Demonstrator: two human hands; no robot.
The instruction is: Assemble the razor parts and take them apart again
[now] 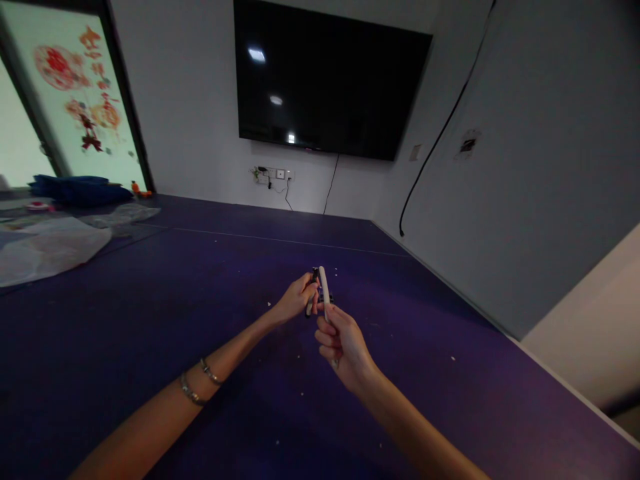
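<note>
White curved stick, slim and blunt-ended, stands almost upright out in front of me, over the purple floor. My right hand is closed around its lower end, thumb and forefinger pinching it, the other fingers curled in. My left hand, just beside it, is mostly closed on a small dark piece; whether that touches the stick I can't tell. I'd judge the stick light and fairly stiff, perhaps smooth plastic that could turn in a loose pinch. Low down, where my thumb sits, seems the right hold: firm but not squeezing, with the upper length free.
</note>
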